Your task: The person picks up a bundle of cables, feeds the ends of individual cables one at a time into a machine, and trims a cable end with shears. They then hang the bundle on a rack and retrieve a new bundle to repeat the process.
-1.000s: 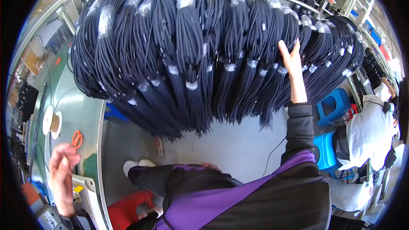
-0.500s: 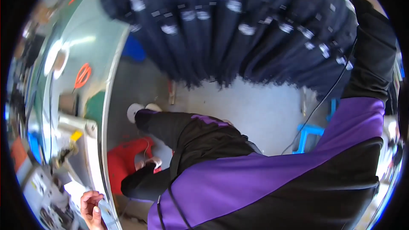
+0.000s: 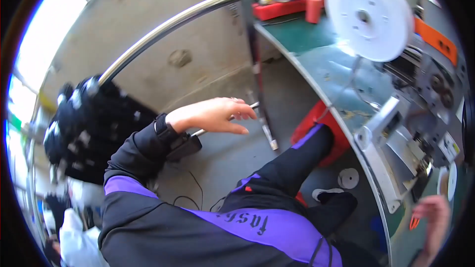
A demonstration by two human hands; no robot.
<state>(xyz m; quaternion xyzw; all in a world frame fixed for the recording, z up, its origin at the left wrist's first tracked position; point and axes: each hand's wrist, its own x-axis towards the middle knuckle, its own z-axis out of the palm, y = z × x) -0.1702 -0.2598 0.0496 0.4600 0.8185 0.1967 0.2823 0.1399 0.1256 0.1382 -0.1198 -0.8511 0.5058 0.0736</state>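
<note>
My left hand (image 3: 213,114) reaches out over the floor, palm down, with fingers loosely stretched and the thumb apart. It holds nothing; a black band circles its wrist. At the lower right, my right hand (image 3: 434,220) is smeared by motion above the green tabletop. Orange-handled scissors (image 3: 414,223) lie right beside it, and whether its fingers touch them cannot be made out. Along the table edge stands a sewing machine (image 3: 396,151). A large white reel (image 3: 367,17) rises behind that machine.
A red stool (image 3: 326,136) is under my leg beside the table. Black garments (image 3: 99,133) hang from a metal rail (image 3: 168,29) at the left. A red tray (image 3: 282,9) with cloth sits on the far table end. A white disc (image 3: 348,178) and cables (image 3: 195,193) lie on the floor.
The view has swung to the left, away from the wide row of dark garments. My left hand has left the sewing machine, and my right hand has come into view near the scissors.
</note>
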